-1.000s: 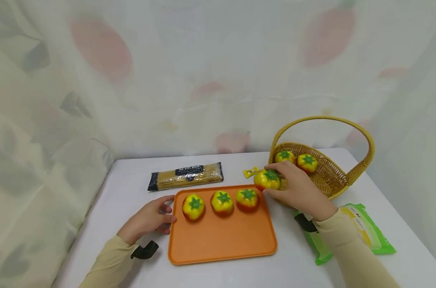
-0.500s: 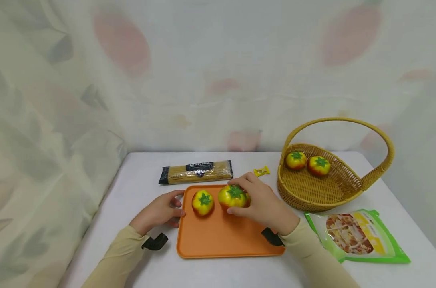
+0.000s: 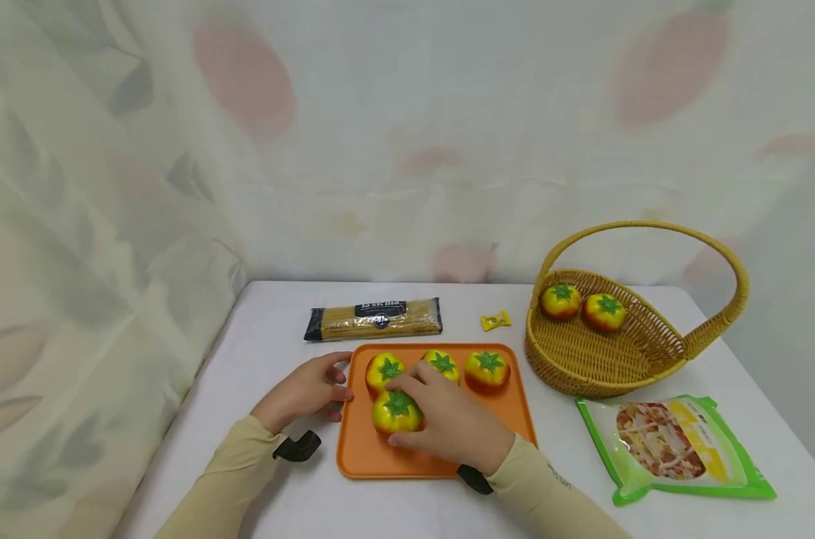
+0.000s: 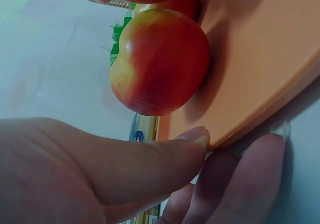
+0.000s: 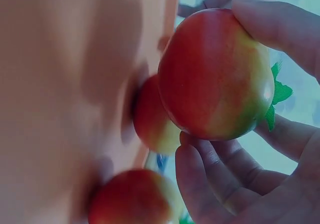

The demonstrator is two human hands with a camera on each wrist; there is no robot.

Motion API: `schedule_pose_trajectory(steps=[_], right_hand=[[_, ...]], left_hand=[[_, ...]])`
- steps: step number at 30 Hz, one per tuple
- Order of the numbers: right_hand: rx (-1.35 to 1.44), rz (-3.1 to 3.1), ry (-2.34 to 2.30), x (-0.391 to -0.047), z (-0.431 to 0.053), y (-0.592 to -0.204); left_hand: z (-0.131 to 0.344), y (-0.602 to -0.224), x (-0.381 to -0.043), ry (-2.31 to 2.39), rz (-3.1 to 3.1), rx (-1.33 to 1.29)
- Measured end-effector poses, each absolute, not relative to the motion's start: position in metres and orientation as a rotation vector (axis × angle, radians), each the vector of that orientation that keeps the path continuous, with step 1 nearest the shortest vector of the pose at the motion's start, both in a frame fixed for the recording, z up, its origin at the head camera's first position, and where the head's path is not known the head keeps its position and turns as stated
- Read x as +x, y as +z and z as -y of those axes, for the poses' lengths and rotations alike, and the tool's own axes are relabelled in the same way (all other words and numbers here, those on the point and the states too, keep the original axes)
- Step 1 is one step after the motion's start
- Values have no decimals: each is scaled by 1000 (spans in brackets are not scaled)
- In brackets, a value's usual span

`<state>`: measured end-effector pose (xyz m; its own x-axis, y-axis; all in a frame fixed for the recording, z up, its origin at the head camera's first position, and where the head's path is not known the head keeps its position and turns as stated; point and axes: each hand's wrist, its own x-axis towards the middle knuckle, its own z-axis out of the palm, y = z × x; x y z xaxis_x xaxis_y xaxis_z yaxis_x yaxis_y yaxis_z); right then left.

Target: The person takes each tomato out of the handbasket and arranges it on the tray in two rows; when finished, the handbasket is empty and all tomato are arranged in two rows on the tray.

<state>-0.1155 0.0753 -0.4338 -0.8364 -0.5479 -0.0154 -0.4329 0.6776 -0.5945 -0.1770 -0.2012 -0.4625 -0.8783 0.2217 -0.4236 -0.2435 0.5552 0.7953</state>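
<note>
My right hand (image 3: pixel 450 423) holds a red-and-yellow tomato-like fruit (image 3: pixel 395 413) with a green star-shaped leaf cap, between thumb and fingers. In the right wrist view this fruit (image 5: pixel 215 74) hangs over the orange tray (image 3: pixel 434 464), with a gap below it. Three similar fruits stand in a row along the tray's far side: a left one (image 3: pixel 383 368), a middle one (image 3: pixel 441 361) partly behind my right hand, and a right one (image 3: pixel 486 370). My left hand (image 3: pixel 306 393) pinches the tray's left rim, its thumb (image 4: pixel 185 144) on the edge and its fingers curled below.
A wicker basket (image 3: pixel 562 378) with a tall handle stands at the right, two more such fruits (image 3: pixel 604 312) inside. Before it lies a green-edged food packet (image 3: pixel 673 445). Behind the tray lie a spaghetti packet (image 3: pixel 407 318) and a small yellow wrapped sweet (image 3: pixel 495 321).
My right hand has carried the fruit from beside the basket leftward over the tray, to in front of the left fruit. My left hand stays at the tray's rim. The head view has shifted slightly.
</note>
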Motion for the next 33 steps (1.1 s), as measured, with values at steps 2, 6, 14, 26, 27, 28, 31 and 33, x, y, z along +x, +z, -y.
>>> schedule_pose_trajectory(steps=[2, 6, 14, 26, 27, 28, 31, 33], right_hand=[[-811, -2700, -868, -114, -71, -438], [-843, -2706, -855, -112, -66, -446], [-897, -2700, -827, -110, -60, -453], [-903, -2716, -788, -107, -52, -458], [-907, -2718, -788, -106, -52, -458], [-909, -2720, -787, -106, -51, -458], [-905, -2721, -785, -105, -51, -457], [-899, -2718, -784, -105, -51, -456]], left_hand=[[200, -462, -179, 1272, -2316, -18], [199, -461, -181, 1245, -2323, -11], [200, -460, -180, 1253, -2313, -19], [202, -461, -179, 1242, -2311, -10], [202, -461, -179, 1244, -2309, -7], [202, -461, -179, 1246, -2307, -6], [203, -461, -179, 1248, -2303, -4], [203, -461, -179, 1252, -2301, -8]])
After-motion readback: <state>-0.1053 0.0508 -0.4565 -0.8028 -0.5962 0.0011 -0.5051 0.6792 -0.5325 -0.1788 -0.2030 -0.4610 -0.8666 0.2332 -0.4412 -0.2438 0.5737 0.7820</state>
